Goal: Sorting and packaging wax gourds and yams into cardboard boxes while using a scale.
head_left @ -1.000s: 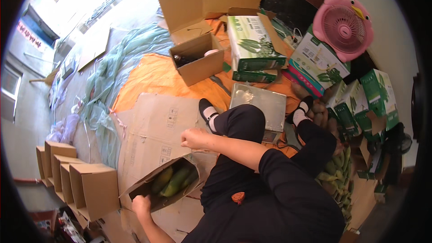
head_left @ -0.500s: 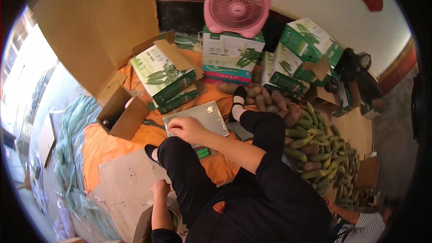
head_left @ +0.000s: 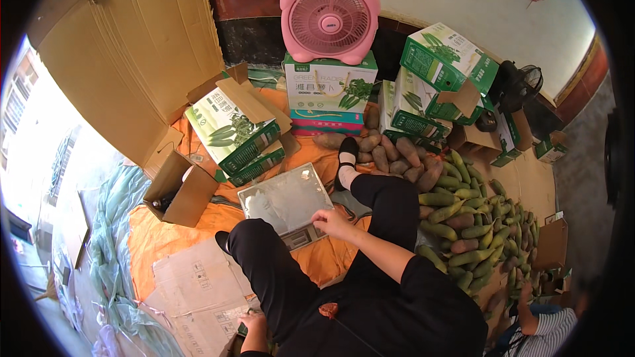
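so the thing that matters here is the silvery, rectangular metal-topped scale (head_left: 284, 192) lying on the bright orange fabric sheet (head_left: 149, 241), right between the person's bent legs, just in front of the lap. the right hand (head_left: 331, 223) is at its near right corner, close to the grey display panel (head_left: 303, 235). fingers look bent and bunched together, can't see anything in them, and honestly can't tell if they're pinching something small or just touching the rim.

left hand (head_left: 254, 326) is way down by the left thigh, over a brown cardboard box (head_left: 231, 349) mostly cut off by the lower edge. fingers curl down that way but can't tell if they're actually gripping it.

my read: this is a getting-the-scale-ready step, not loading yet. next move probably calls for pulling the right hand clear of the scale, then a decent hold on the box and keeping the left knee out of the way. the heap of long green radishes (head_left: 473, 238) sits beyond the right leg, well apart from the left hand.
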`<state>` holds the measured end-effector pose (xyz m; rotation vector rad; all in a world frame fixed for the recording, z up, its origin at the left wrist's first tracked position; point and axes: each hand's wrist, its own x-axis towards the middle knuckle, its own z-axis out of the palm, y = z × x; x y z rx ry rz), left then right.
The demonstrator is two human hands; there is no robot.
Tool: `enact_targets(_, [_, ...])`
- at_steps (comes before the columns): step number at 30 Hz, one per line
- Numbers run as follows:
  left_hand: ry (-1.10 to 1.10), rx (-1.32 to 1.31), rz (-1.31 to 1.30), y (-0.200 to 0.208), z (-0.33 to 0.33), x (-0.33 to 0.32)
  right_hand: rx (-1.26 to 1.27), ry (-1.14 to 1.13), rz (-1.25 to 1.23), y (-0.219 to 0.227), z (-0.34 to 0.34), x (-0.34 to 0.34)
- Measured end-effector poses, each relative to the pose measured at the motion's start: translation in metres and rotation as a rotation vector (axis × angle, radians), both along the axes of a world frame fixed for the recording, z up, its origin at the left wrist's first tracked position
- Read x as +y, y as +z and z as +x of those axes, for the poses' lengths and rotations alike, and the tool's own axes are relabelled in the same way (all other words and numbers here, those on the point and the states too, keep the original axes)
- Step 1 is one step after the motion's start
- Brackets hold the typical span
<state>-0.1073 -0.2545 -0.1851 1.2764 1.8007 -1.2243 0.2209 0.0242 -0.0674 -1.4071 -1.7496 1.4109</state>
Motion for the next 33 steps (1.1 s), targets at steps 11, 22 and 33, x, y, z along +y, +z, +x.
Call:
enact_targets(11, [0.190,-0.052,0.144,-0.031,0.003,-0.087,0.046,0.102,-0.020,-0.002,0.007,-0.006])
enact_targets(22, [0.447,-0.322,0.568,-0.012,-0.043,-0.061,0.165,-0.101,0.061,0.067,0.072,0.064])
enact_targets(33, [1.041,-0.819,1.300,0.084,-0.073,0.142,0.230,-0.681,0.118,0.115,0.243,0.121])
